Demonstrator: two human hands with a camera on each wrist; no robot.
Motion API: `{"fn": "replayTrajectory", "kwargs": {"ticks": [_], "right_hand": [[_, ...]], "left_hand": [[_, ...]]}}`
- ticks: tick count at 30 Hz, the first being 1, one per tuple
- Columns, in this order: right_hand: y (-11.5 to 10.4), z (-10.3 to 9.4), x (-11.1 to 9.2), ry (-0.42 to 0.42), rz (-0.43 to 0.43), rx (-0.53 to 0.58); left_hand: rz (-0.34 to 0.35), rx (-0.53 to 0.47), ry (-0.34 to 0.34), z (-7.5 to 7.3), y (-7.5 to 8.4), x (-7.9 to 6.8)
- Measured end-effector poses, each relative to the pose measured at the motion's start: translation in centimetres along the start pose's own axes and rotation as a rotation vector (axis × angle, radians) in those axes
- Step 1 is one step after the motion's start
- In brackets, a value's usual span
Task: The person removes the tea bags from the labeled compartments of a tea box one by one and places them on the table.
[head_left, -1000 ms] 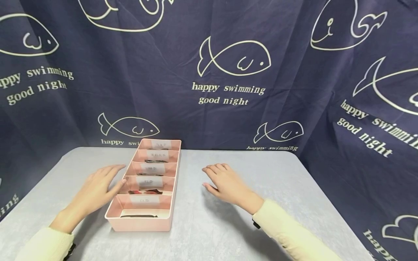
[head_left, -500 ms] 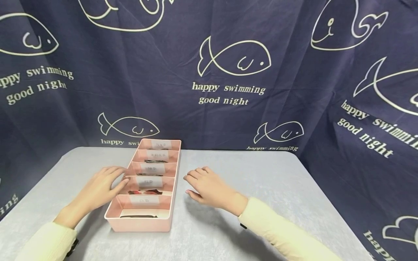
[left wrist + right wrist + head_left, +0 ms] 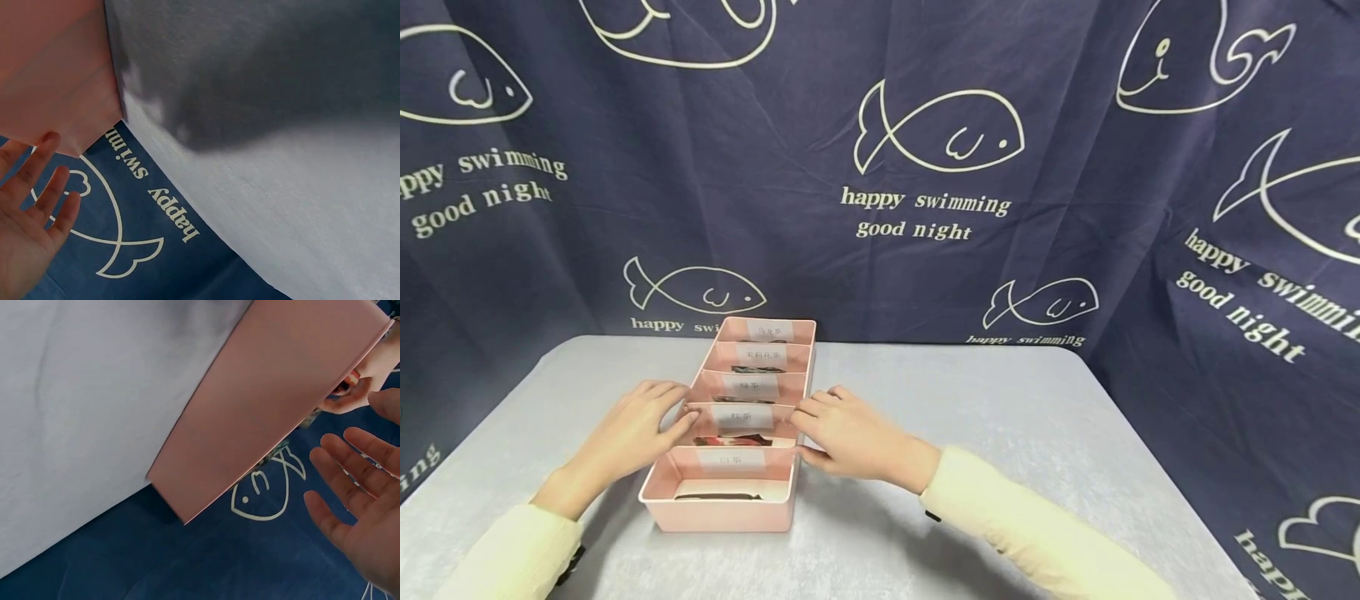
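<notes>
A long pink divided box stands on the table, its compartments running away from me. Each divider carries a pale paper label with characters. Inside the second compartment lies a red and dark packet; a thin dark item lies in the front one. My left hand is at the box's left rim, and in the left wrist view its fairly straight fingers reach the pink wall. My right hand is beside the right rim. The right wrist view shows its fingers spread, apart from the box, holding nothing.
The grey-blue table extends to the right of the box. A dark blue curtain with white fish drawings and lettering hangs behind and on both sides. The box's far end is close to the curtain.
My right hand has moved left across the table to the box's right side. My left hand has shifted slightly right at the left rim. The box stays in place.
</notes>
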State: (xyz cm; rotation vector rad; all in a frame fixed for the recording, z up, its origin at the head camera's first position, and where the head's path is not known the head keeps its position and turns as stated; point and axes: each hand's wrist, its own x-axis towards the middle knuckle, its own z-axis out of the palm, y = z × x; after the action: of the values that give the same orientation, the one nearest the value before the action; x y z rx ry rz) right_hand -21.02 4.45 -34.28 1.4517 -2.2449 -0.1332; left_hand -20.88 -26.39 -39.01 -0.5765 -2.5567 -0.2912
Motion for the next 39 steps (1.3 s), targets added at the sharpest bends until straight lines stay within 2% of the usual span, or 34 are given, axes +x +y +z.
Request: {"fn": "replayTrajectory", "kwargs": {"ticks": [9,19,39], "right_hand": [[-1.3,0.0,1.4,-0.032,-0.049,0.048],[-2.6,0.1,1.9,-0.068,-0.105,0.131],[-4.1,1.0,1.9,-0.066,-0.192,0.116]], "left_hand": [[-0.030,-0.001,-0.016,0.1,0.1,-0.1],[-0.042,-0.015,-0.016,0.2,0.3,-0.2],[-0.038,-0.027,-0.018,0.1,0.5,-0.2]]}}
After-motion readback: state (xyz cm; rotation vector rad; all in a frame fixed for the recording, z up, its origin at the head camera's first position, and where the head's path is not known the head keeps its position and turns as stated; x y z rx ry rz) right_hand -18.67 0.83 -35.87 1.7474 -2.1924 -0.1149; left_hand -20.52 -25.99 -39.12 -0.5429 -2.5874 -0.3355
